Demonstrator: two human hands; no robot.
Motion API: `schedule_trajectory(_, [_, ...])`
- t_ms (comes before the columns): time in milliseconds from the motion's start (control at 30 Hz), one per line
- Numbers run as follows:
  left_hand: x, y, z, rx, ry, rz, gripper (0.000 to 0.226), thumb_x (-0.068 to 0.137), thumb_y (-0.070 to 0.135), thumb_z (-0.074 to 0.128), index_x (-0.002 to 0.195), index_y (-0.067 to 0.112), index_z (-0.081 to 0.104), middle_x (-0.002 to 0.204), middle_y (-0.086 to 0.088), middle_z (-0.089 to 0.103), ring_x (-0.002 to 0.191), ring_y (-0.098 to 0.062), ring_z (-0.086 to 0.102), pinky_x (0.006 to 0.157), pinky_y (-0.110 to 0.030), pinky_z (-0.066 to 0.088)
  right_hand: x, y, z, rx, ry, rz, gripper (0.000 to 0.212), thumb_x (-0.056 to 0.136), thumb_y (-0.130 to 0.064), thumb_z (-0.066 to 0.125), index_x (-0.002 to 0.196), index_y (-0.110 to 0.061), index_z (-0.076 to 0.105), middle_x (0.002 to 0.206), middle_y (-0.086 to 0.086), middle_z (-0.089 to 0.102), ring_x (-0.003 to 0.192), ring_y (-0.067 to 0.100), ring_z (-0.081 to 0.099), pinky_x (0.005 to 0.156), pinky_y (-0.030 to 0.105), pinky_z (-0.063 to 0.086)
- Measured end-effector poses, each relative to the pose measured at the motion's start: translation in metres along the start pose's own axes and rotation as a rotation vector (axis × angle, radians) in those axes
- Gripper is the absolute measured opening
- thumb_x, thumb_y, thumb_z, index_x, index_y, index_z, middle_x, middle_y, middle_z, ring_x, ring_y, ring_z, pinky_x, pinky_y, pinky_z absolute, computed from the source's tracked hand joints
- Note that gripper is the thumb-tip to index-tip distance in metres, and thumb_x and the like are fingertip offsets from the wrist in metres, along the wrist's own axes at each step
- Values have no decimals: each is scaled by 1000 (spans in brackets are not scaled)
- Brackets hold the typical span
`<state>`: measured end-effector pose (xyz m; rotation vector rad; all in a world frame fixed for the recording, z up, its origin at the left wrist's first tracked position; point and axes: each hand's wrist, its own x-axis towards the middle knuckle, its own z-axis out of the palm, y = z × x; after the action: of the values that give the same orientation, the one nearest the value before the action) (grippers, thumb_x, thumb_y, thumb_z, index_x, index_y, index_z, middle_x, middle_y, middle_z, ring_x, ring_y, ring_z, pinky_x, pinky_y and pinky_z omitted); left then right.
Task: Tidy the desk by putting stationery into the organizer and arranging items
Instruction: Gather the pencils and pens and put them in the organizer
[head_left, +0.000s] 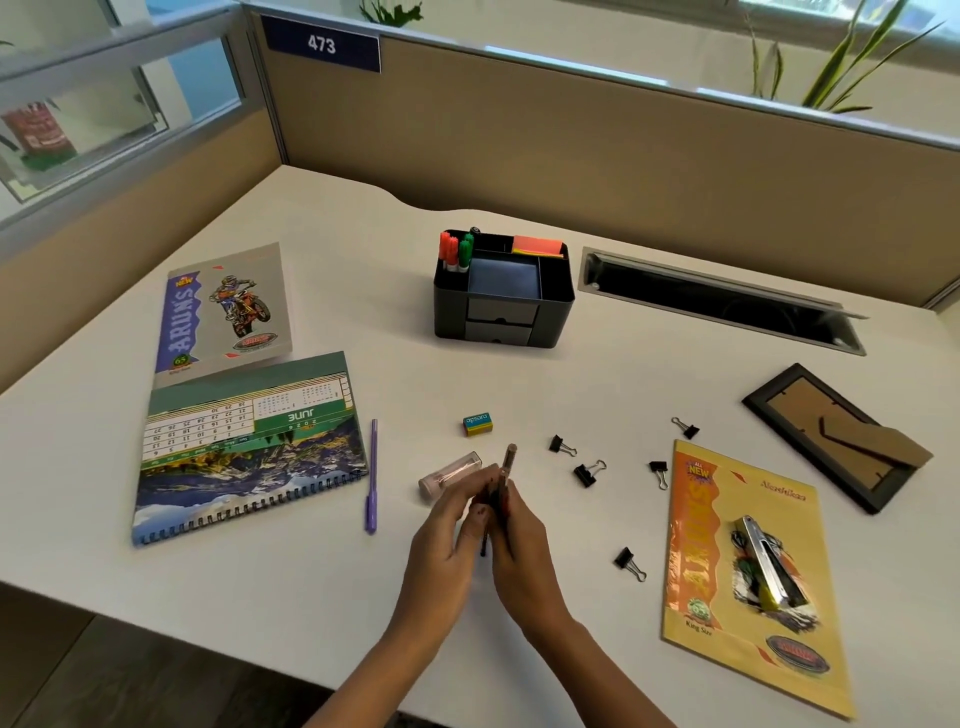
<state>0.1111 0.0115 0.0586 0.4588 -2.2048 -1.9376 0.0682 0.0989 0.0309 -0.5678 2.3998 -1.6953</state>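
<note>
Hands: left hand (445, 543) and right hand (525, 545) both curled round a few pens (506, 467), held together above the near desk.
Organizer (555, 322): well apart, far side.
Risk: I judge a pen could slip from the bunch on the carry; it looks loose.
Writing: "apsara" on eraser (477, 424); "ARUN'S" on notebook (223, 306); "JUNE" on calendar (249, 447); "473" on sign (321, 44).

light: bright, even daylight from rear windows (821, 5) | shadows: soft (faint on tabletop (363, 322)) | edges: bowed, slightly blurred
</note>
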Motion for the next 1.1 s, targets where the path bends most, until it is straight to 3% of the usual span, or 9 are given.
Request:
schedule_trajectory(100, [4,-1,3,42,-61,-20,36,95,20,49,114,51,45,117,34,52,107,21,48,86,-2,39,0,-1,-1,36,-36,41,36,99,-1,38,128,-20,51,95,-16,64,87,2,62,76,13,49])
schedule_trajectory(233, [11,3,5,56,-151,-31,35,94,19,50,111,49,43,114,34,51,101,28,45,83,3,35,1,-1,-4,-6,-118,57,36,96,3,35,122,-12,55,79,-27,62,79,-8,60,69,8,43])
schedule_trajectory(367, [16,3,7,38,-129,-20,42,97,7,43,109,48,48,115,26,60,108,16,50,93,-5,36,0,-8,-5,44,-151,117,43,97,7,35,120,-25,53,105,-20,60,100,-14,57,83,6,43])
schedule_trajectory(467, [18,1,9,23,-81,-28,44,98,5,36,105,46,49,106,19,62,99,15,55,84,-5,39,-1,-10,-2,80,-195,122,47,99,4,33,135,-26,36,128,-20,46,117,-21,41,97,4,33])
schedule_trajectory(567, [25,1,5,1,-25,-31,40,100,10,34,113,45,46,110,14,59,99,13,56,81,-5,42,-1,-12,-2,41,-247,51,61,94,4,34,146,-25,21,145,-17,35,134,-8,30,111,16,29])
schedule_trajectory(667, [37,13,2,1,30,42,37,99,8,35,111,40,50,100,18,61,99,10,58,79,-5,43,0,-24,2,-51,-47,8,63,89,9,38,144,-21,33,140,-8,39,132,-2,35,110,23,33])
schedule_trajectory(833, [49,45,9,-21,30,205,32,99,9,36,113,31,56,93,13,65,94,3,61,82,-8,45,8,-59,3,81,321,41,29,97,-12,41,124,-21,48,118,-12,46,107,-3,48,85,8,42])
schedule_trajectory(933, [57,60,14,-34,60,280,23,98,14,37,111,20,56,89,15,64,89,-1,61,83,-10,47,19,-66,-1,97,466,-30,15,93,-14,42,103,-26,42,117,-14,45,112,2,48,89,9,39])
schedule_trajectory(1100, [78,61,7,88,62,330,18,93,21,42,103,36,45,97,18,59,98,7,58,82,-5,45,45,-73,-23,53,448,-147,19,93,-18,49,110,-24,42,113,-12,49,101,11,53,84,11,40])
